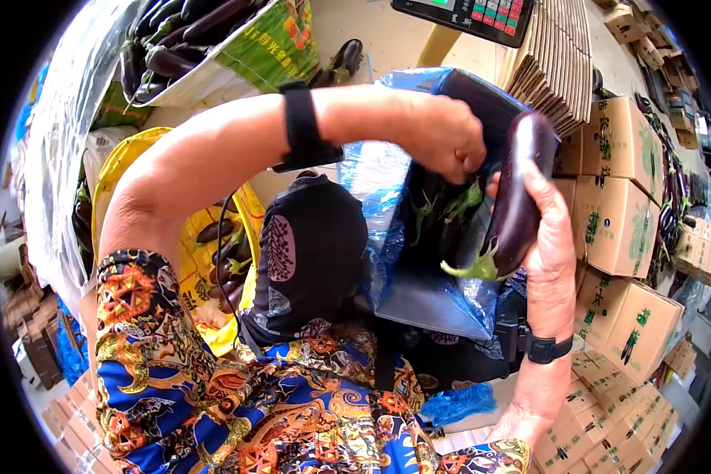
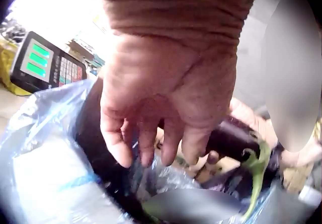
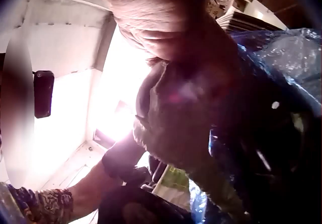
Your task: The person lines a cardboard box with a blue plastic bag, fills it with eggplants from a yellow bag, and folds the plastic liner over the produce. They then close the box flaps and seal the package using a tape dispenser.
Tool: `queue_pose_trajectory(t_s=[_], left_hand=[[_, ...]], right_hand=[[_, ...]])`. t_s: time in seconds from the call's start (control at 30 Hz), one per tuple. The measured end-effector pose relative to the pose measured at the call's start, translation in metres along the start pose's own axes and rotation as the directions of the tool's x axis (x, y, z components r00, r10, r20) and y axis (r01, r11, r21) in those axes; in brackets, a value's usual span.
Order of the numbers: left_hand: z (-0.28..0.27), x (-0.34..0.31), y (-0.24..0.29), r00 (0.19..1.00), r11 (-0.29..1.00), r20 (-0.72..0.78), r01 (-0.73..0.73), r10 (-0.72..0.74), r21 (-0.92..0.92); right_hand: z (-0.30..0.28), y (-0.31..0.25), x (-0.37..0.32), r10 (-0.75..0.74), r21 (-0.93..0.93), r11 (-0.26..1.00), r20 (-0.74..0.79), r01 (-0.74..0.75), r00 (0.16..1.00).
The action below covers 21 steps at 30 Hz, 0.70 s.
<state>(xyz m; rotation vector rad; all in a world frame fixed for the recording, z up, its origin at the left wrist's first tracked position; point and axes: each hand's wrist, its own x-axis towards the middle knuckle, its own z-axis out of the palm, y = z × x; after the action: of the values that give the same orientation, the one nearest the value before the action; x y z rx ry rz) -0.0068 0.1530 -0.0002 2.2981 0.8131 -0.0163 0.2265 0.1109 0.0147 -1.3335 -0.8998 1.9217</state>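
Note:
A dark purple eggplant [image 1: 521,182] with a green stem is gripped by my right hand [image 1: 549,229], above the right side of a box lined with blue plastic [image 1: 383,189]. Green stems and dark eggplants [image 1: 430,213] show inside the box. My left hand [image 1: 450,142] reaches over the opening, beside the held eggplant. In the left wrist view, the left hand [image 2: 168,93] hangs with loosely bent fingers and holds nothing; the eggplant [image 2: 231,138] is just beyond it. The right wrist view is dark around the right hand [image 3: 176,113], hiding its finger detail.
A scale [image 1: 482,16] and stacked flat cardboard [image 1: 557,63] stand beyond the box. Printed cartons [image 1: 616,213] are piled at right. At left are a sack of eggplants [image 1: 261,55] and a yellow bag [image 1: 122,162] holding more. Another eggplant [image 1: 346,59] lies on the floor.

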Motion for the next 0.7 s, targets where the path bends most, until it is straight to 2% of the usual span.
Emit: queue_pose_trajectory(t_s=[0.07,0.13,0.2,0.23,0.27,0.33,0.4,0.47,0.5,0.53,0.6,0.7], left_hand=[[0.045,0.015,-0.019,0.991,0.962,0.035,-0.133,0.129,0.237],[0.067,0.021,-0.019,0.988,0.905,0.123,-0.132,0.089,0.405],[0.083,0.022,-0.038,0.986,0.889,0.12,-0.158,0.117,0.429],[0.08,0.023,-0.037,0.986,0.889,0.13,-0.154,0.108,0.43],[0.076,0.024,-0.036,0.985,0.891,0.141,-0.148,0.096,0.43],[0.069,0.019,-0.033,0.987,0.896,0.132,-0.142,0.095,0.42],[0.065,0.011,-0.031,0.988,0.904,0.099,-0.151,0.121,0.401],[0.069,0.013,-0.038,0.991,0.914,0.078,-0.131,0.109,0.385],[0.069,0.012,-0.038,0.993,0.919,0.066,-0.118,0.101,0.375],[0.071,0.011,-0.039,0.993,0.92,0.045,-0.114,0.105,0.374],[0.072,0.007,-0.041,0.993,0.921,0.002,-0.107,0.114,0.375],[0.079,0.007,-0.049,0.971,0.901,-0.082,-0.175,0.225,0.397]], right_hand=[[-0.006,0.016,0.003,0.038,-0.068,0.997,0.004,-0.038,0.999],[-0.003,0.032,0.01,0.04,-0.069,0.997,-0.021,-0.042,0.999],[-0.001,0.041,0.019,0.11,-0.111,0.987,-0.035,-0.114,0.993],[-0.003,0.044,0.028,0.131,-0.139,0.982,0.015,-0.128,0.991],[0.002,0.053,0.034,0.083,-0.11,0.99,-0.048,-0.088,0.995],[-0.006,0.067,0.055,0.086,-0.159,0.983,-0.013,-0.087,0.996],[-0.012,0.088,0.073,0.073,-0.24,0.967,-0.053,-0.083,0.996],[-0.008,0.101,0.082,0.116,-0.19,0.974,-0.061,-0.126,0.991],[0.01,0.091,0.075,0.123,-0.196,0.971,-0.079,-0.137,0.989],[0.006,0.101,0.082,0.125,-0.357,0.917,-0.163,-0.177,0.979],[0.005,0.108,0.08,0.066,-0.495,0.856,-0.187,-0.152,0.98],[-0.006,0.121,0.083,-0.096,-0.532,0.847,-0.148,0.002,0.984]])
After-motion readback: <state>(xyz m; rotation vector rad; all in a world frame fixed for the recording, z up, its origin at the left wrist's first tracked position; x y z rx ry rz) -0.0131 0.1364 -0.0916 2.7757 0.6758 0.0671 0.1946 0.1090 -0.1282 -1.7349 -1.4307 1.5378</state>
